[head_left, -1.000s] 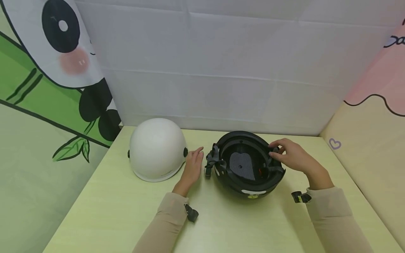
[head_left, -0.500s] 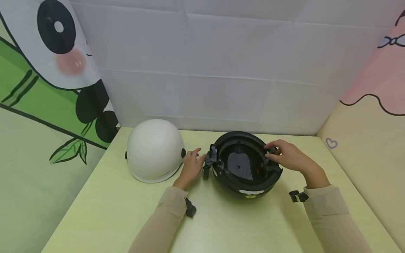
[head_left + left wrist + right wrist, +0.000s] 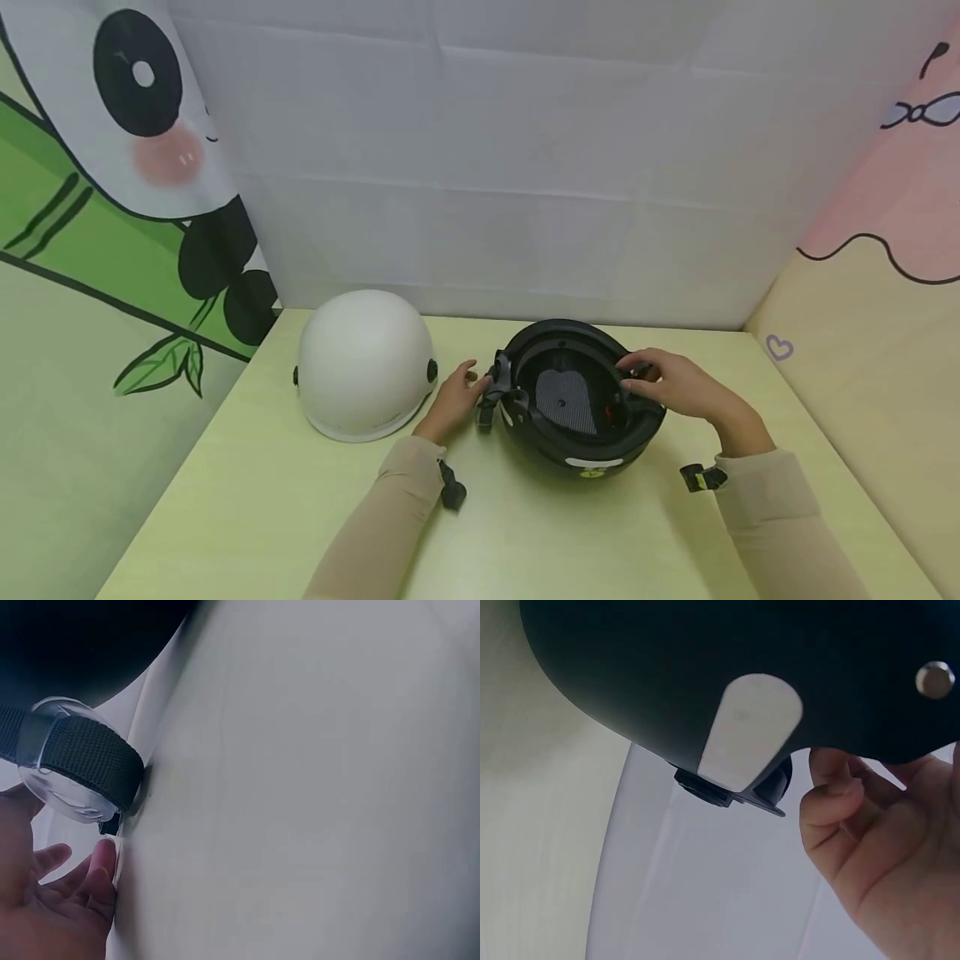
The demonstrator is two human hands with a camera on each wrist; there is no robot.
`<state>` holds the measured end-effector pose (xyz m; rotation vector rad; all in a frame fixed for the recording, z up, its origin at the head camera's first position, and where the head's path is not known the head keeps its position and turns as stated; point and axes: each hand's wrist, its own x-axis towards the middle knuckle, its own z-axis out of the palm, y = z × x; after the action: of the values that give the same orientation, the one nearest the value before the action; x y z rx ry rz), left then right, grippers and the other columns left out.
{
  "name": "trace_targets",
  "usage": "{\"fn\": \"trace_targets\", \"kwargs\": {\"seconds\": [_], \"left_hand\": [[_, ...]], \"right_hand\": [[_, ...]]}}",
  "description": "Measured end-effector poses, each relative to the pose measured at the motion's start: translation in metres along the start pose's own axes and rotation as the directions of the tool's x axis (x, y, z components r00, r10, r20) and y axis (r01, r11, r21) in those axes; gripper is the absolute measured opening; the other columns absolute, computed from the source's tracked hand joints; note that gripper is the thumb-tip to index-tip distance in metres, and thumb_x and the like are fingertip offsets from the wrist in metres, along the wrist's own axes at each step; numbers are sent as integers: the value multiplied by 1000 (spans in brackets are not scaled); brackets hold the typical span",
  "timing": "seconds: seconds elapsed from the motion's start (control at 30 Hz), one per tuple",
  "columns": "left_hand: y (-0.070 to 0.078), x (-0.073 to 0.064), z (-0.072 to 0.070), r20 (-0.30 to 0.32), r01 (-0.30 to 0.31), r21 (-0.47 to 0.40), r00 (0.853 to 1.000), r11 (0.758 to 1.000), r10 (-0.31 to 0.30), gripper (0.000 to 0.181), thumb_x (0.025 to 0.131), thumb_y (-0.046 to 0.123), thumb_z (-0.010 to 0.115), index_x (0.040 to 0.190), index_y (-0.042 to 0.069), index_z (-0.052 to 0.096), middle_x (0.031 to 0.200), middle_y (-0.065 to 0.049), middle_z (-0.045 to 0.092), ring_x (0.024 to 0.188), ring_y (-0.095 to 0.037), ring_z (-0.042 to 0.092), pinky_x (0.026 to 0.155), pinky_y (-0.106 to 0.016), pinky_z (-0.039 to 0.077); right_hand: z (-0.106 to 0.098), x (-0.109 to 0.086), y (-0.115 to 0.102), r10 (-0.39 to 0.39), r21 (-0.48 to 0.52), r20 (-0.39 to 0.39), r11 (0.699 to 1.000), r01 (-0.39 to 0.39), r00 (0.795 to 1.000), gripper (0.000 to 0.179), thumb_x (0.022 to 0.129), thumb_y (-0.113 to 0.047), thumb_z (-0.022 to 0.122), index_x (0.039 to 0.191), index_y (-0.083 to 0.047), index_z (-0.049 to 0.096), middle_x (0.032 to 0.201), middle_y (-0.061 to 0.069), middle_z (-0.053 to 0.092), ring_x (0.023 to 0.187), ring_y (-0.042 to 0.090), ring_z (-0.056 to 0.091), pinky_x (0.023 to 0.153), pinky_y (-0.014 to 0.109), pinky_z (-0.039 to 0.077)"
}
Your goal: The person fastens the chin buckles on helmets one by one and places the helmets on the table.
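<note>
A black helmet lies upside down on the table, its dark lined inside facing up. A strap with a buckle hangs over its left rim. My left hand is beside that strap, thumb at it and the other fingers loosely bent. The left wrist view shows the woven strap close above the fingers. At the helmet's right rim, my right hand has its thumb and forefinger around a dark strap part, partly hidden by the fingers. In the right wrist view the curled fingers are just under the black shell.
A white helmet rests dome up to the left of my left hand, with a dark round button on each side. Both stand on a pale yellow table. A white cloth wall rises behind, and printed panels flank the table.
My left hand has moved slightly right, from beside the white helmet to the black helmet's strap. My right hand stays at the right rim, its fingers a little further inward. The view shifts slightly.
</note>
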<state>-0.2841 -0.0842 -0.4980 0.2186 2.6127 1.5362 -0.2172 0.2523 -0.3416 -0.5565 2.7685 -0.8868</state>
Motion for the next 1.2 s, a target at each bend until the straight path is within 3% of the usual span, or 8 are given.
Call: {"fn": "trace_targets", "kwargs": {"seconds": [0.43,0.77,1.03,1.2], "left_hand": [[-5,10,3,6,-10,-5,1000,1000,10,58,99,27,59,147,1,37,130,-21,55,106,-33,59,90,-48,45],[-8,15,8,-12,-37,-33,999,999,37,54,93,18,68,138,-4,47,119,-18,59,91,-26,58,79,-41,48],[-9,16,11,-37,-64,76,997,995,67,47,90,16,73,128,-6,57,107,-15,62,87,-25,55,81,-42,46],[-12,16,11,-53,-52,82,997,995,56,42,88,16,74,123,-4,61,102,-12,65,86,-23,56,80,-41,46]], "right_hand": [[9,0,13,21,30,27,999,-21,999,42,97,-28,63,129,-1,57,101,6,63,83,18,60,70,38,49],[10,-6,15,50,34,22,998,-51,999,43,97,-29,63,129,-1,57,95,4,62,82,18,60,70,39,48],[12,-7,18,40,41,8,998,-41,999,42,97,-29,62,129,-1,57,98,4,62,84,18,61,71,39,48],[13,-7,20,41,36,3,999,-41,999,42,97,-30,62,128,-2,58,98,4,63,84,18,61,71,39,48]]}}
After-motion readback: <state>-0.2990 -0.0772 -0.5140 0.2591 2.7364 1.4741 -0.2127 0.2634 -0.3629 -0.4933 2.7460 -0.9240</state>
